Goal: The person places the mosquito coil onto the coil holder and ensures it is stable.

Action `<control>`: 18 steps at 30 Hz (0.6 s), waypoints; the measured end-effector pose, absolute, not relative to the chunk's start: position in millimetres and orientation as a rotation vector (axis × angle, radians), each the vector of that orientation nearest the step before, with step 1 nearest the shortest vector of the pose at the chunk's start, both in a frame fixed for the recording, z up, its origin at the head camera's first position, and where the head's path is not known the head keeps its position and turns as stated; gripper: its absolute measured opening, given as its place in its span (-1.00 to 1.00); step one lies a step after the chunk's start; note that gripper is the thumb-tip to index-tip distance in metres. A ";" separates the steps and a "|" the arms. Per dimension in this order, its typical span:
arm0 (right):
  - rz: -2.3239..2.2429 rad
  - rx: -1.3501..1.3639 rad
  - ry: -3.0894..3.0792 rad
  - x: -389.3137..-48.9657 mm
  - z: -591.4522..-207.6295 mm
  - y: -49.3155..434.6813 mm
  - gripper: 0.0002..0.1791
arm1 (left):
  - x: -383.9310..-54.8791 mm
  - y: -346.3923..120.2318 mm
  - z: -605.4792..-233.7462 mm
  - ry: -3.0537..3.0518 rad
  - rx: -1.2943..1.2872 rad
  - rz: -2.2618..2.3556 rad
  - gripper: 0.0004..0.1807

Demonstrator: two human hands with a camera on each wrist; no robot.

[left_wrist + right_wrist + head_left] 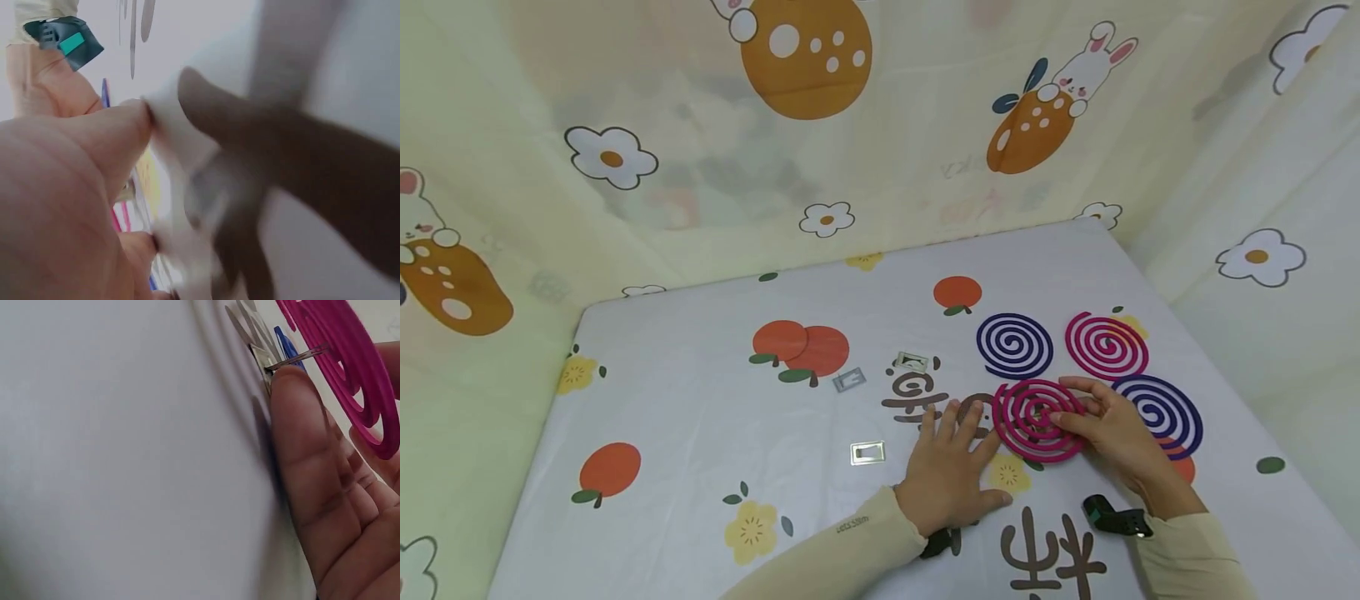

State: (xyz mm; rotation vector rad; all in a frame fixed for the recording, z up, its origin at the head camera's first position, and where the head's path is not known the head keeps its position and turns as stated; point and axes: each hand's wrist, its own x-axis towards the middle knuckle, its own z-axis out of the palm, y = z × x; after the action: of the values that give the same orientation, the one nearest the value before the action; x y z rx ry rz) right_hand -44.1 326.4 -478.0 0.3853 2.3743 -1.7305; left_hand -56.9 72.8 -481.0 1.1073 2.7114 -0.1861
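Note:
My right hand [1112, 429] holds a pink mosquito coil [1040, 419], thumb at its middle and other fingers by its right edge. In the right wrist view this coil [359, 359] is raised off the cloth. A thin metal prong runs up to it from a small metal coil stand [261, 361], close beside a fingertip [294, 381]. Palm down on the tablecloth, my left hand [951, 475] spreads its fingers just left of the coil. The left wrist view is mostly the left hand [56, 187] from close up, with a blurred dark shape at right.
A blue coil [1013, 345] and another pink coil [1107, 345] lie behind the right hand. One more blue coil [1157, 414] is partly hidden by it. Three metal stands [868, 452] [850, 380] [912, 362] lie left of the coils. A printed curtain [700, 225] closes the back.

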 end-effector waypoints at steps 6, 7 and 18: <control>-1.559 0.408 2.508 -41.2 -466.2 325.6 -0.22 | -56.3 51.5 -473.5 2.699 1.113 -0.177 -0.08; -1.528 0.401 2.542 -40.2 -464.5 325.9 -0.24 | -57.0 48.2 -472.9 2.705 1.128 -0.160 -0.08; -1.026 0.416 2.908 -33.1 -449.3 348.9 -0.05 | -92.8 -14.2 -455.3 2.800 1.130 0.333 -0.14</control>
State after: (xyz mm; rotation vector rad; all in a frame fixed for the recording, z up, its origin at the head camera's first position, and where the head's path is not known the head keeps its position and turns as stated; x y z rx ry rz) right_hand -33.1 348.9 -449.3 0.4161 2.9082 -1.0262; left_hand -92.8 -14.2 -455.3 1.1301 2.7999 0.3326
